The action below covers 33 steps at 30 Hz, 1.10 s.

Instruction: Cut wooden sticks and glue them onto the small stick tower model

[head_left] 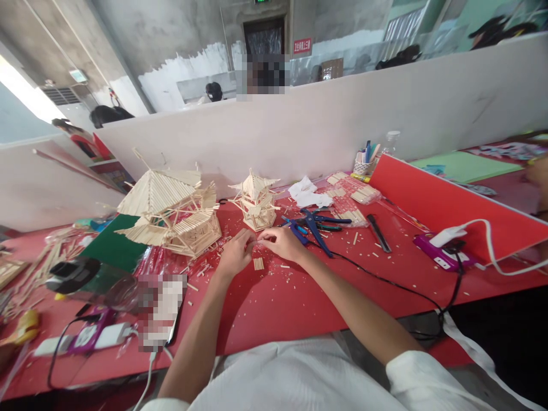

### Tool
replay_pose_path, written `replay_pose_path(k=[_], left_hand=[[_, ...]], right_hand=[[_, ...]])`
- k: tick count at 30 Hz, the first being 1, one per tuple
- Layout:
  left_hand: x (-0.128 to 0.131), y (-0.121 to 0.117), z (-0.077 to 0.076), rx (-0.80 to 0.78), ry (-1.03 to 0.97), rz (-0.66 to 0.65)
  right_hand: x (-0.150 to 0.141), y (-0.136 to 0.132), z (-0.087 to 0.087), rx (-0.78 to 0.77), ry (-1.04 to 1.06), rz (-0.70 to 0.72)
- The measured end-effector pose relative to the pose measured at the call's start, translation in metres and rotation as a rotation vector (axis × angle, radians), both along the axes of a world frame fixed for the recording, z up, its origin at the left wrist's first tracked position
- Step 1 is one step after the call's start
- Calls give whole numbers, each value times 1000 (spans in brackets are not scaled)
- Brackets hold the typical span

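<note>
My left hand (pixel 237 252) and my right hand (pixel 284 243) meet over the red table, fingers pinched close together. Whatever lies between the fingertips is too small to make out. Just below them rests a small panel of wooden sticks (pixel 258 264). Behind the hands stands a small wooden-stick pavilion model (pixel 258 208) with a pointed roof. A larger pavilion model (pixel 188 234) with wide, slatted roofs is to the left. Beside my right hand lie blue-handled tools (pixel 315 231), one near a black cord. Tiny wood scraps are scattered around.
On the right are a utility knife (pixel 379 233), bagged wooden sticks (pixel 363 193), crumpled white tissue (pixel 309 193), a red board (pixel 454 205) and a purple power strip (pixel 443 254). A phone (pixel 174 308) and a bottle (pixel 103 282) lie left. A white partition (pixel 325 123) runs behind.
</note>
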State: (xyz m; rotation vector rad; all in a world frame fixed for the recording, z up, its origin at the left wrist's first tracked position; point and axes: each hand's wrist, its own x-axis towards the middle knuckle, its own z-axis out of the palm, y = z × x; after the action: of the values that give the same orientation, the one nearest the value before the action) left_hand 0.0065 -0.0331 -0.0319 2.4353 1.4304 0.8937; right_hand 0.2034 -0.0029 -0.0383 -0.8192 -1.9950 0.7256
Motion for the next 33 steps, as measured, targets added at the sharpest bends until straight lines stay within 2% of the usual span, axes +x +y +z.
replay_pose_path(k=[6,11,24,33], left_hand=[[1,1,0,13,-17,-45],[2,0,0,43,-84,-25],[3,0,-1,11,-17,-11],[1,-2,-5,-6,184,21]], right_hand=[[0,0,0,-38,46,6],[2,-1,6,-72,99,-13],[-3,-2,3,-76,151,-9],[-11,6,-12,-287,307,18]])
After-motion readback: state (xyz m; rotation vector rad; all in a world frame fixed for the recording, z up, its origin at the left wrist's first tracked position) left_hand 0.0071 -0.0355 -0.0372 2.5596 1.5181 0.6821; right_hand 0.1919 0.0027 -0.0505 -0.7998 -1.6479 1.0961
